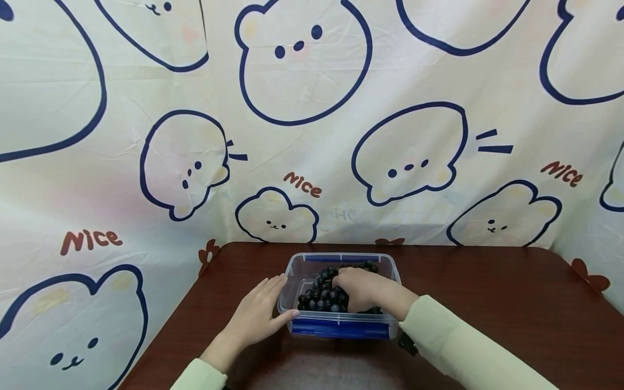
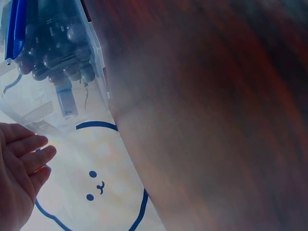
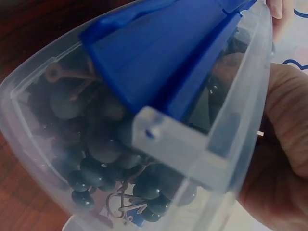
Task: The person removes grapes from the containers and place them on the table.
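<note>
In the head view, lower centre, dark grapes (image 1: 319,298) lie inside a clear box (image 1: 348,315). Our left hand (image 1: 260,311), fingers extended and gripping nothing, lies along the box's left side, thumb at the near-left corner. Our right hand (image 1: 363,290) reaches in among the grapes; its fingertips are hidden, so we cannot tell whether it grasps any. We would do best to steady the box lightly and handle fruit by the stems (image 3: 120,204), avoiding crushing. The box's rim bounds our wrist; the tabletop (image 1: 487,303) offers room at right, while its far edge runs just behind the box.
</note>
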A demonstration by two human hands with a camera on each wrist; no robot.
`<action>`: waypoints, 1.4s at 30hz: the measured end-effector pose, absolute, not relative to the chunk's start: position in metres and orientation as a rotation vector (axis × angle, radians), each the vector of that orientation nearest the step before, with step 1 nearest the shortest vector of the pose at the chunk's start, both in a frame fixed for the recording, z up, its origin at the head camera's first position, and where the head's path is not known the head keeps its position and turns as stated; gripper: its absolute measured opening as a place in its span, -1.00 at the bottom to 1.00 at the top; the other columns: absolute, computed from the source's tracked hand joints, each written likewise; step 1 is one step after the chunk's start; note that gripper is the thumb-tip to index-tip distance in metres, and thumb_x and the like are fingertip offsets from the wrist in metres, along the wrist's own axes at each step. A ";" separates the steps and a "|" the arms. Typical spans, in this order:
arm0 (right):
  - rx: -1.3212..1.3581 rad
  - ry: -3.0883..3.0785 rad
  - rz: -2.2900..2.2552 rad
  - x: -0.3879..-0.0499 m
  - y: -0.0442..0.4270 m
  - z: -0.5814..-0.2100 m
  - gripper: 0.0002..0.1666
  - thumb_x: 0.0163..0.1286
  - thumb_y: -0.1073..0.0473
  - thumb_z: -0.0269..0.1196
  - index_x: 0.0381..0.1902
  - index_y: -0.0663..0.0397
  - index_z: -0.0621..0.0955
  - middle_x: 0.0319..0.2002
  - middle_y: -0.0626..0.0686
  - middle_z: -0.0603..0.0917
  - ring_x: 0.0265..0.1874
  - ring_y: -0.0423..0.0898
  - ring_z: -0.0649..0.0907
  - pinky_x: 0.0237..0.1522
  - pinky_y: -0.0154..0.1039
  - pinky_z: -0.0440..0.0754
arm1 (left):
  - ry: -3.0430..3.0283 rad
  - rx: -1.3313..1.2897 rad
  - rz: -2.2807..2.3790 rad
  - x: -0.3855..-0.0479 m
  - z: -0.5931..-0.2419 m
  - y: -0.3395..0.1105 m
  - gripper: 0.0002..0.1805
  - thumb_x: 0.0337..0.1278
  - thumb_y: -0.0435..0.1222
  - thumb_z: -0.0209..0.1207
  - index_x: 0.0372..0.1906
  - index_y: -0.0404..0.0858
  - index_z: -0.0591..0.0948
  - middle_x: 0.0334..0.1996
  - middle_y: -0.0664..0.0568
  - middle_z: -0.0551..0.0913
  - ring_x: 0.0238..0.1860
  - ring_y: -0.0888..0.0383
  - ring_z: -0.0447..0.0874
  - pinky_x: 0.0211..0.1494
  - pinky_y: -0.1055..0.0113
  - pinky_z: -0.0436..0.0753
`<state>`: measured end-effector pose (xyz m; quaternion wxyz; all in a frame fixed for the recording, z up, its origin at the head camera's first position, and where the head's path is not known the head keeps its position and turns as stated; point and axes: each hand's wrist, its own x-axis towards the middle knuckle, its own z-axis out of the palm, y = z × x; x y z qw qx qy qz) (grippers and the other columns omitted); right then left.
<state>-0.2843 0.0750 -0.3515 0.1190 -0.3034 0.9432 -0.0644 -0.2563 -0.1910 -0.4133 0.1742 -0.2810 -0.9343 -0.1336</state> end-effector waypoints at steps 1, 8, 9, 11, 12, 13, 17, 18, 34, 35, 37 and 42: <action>-0.898 2.765 -0.188 -0.284 0.075 -0.352 -0.39 0.08 0.38 0.40 0.15 0.04 0.59 0.04 0.04 0.55 -0.07 -0.07 0.58 -0.26 -0.25 0.56 | -2.646 -0.793 -0.378 -0.256 -0.413 -0.191 -0.15 0.17 0.22 0.15 0.30 -0.38 0.45 0.30 -0.14 0.45 0.32 -0.04 0.38 0.38 0.03 0.28; -0.951 2.796 -0.185 -0.284 0.079 -0.355 -0.41 0.08 0.37 0.39 0.13 0.07 0.59 0.00 0.04 0.57 -0.09 -0.07 0.59 -0.23 -0.22 0.59 | -2.637 -0.789 -0.375 -0.256 -0.414 -0.191 -0.16 0.16 0.22 0.15 0.30 -0.38 0.46 0.29 -0.13 0.46 0.32 -0.04 0.38 0.38 0.03 0.28; -0.961 2.801 -0.189 -0.284 0.079 -0.355 -0.41 0.08 0.36 0.39 0.13 0.07 0.59 0.00 0.05 0.58 -0.08 -0.07 0.59 -0.22 -0.21 0.59 | -2.636 -0.791 -0.371 -0.256 -0.414 -0.191 -0.15 0.17 0.24 0.14 0.30 -0.37 0.46 0.29 -0.13 0.46 0.32 -0.04 0.38 0.38 0.04 0.28; -0.989 2.819 -0.193 -0.283 0.081 -0.355 -0.43 0.08 0.34 0.39 0.12 0.08 0.60 -0.01 0.05 0.59 -0.06 -0.05 0.59 -0.18 -0.19 0.61 | -2.633 -0.795 -0.366 -0.256 -0.414 -0.191 -0.13 0.18 0.27 0.10 0.30 -0.37 0.46 0.29 -0.13 0.46 0.32 -0.03 0.39 0.38 0.04 0.29; -1.002 2.830 -0.195 -0.283 0.081 -0.355 -0.44 0.09 0.32 0.39 0.11 0.08 0.60 -0.01 0.05 0.59 -0.06 -0.05 0.59 -0.17 -0.17 0.61 | -2.631 -0.797 -0.366 -0.257 -0.414 -0.191 -0.13 0.18 0.28 0.09 0.30 -0.37 0.46 0.29 -0.13 0.46 0.32 -0.04 0.39 0.38 0.04 0.29; -1.015 2.842 -0.195 -0.283 0.082 -0.355 -0.45 0.09 0.31 0.40 0.10 0.09 0.60 -0.01 0.05 0.60 -0.06 -0.04 0.60 -0.15 -0.15 0.62 | -2.630 -0.798 -0.366 -0.257 -0.414 -0.191 -0.13 0.18 0.28 0.08 0.30 -0.36 0.46 0.30 -0.13 0.46 0.32 -0.04 0.39 0.37 0.04 0.29; -1.052 2.886 -0.187 -0.281 0.084 -0.355 -0.49 0.11 0.23 0.41 0.07 0.07 0.61 -0.03 0.04 0.61 -0.05 -0.03 0.60 -0.10 -0.11 0.62 | -2.624 -0.795 -0.366 -0.257 -0.414 -0.192 -0.12 0.18 0.29 0.08 0.30 -0.36 0.46 0.29 -0.13 0.46 0.31 -0.04 0.39 0.37 0.03 0.30; -1.059 2.892 -0.192 -0.281 0.084 -0.355 -0.49 0.11 0.22 0.41 0.07 0.07 0.62 -0.03 0.04 0.61 -0.06 -0.03 0.61 -0.10 -0.11 0.62 | -2.626 -0.795 -0.364 -0.257 -0.414 -0.192 -0.12 0.18 0.28 0.08 0.30 -0.36 0.46 0.30 -0.14 0.45 0.31 -0.04 0.39 0.37 0.03 0.30; -1.236 2.946 -0.248 -0.277 0.090 -0.356 -0.53 0.07 0.33 0.35 0.02 0.13 0.62 -0.16 0.04 0.61 -0.39 -0.17 0.57 -0.35 -0.26 0.59 | -2.652 -0.782 -0.368 -0.255 -0.413 -0.191 -0.13 0.17 0.25 0.12 0.31 -0.36 0.45 0.30 -0.13 0.44 0.32 -0.05 0.38 0.38 0.03 0.28; -1.246 2.952 -0.247 -0.277 0.090 -0.356 -0.52 0.07 0.33 0.35 0.02 0.13 0.62 -0.17 0.04 0.61 -0.40 -0.18 0.56 -0.36 -0.27 0.59 | -2.653 -0.782 -0.370 -0.255 -0.413 -0.191 -0.14 0.17 0.25 0.12 0.31 -0.36 0.45 0.30 -0.13 0.44 0.32 -0.05 0.38 0.38 0.03 0.28; -1.264 2.963 -0.245 -0.276 0.091 -0.356 -0.52 0.07 0.34 0.35 0.02 0.15 0.62 -0.17 0.04 0.61 -0.41 -0.19 0.56 -0.37 -0.28 0.60 | -2.653 -0.782 -0.373 -0.255 -0.413 -0.191 -0.14 0.17 0.26 0.11 0.31 -0.36 0.45 0.30 -0.13 0.45 0.32 -0.05 0.39 0.38 0.03 0.28; -1.315 3.004 -0.223 -0.273 0.094 -0.356 -0.53 0.07 0.35 0.35 0.01 0.17 0.62 -0.21 0.03 0.61 -0.43 -0.20 0.55 -0.35 -0.27 0.61 | -2.645 -0.786 -0.369 -0.255 -0.414 -0.191 -0.13 0.17 0.27 0.10 0.30 -0.37 0.46 0.30 -0.14 0.45 0.31 -0.05 0.39 0.38 0.02 0.29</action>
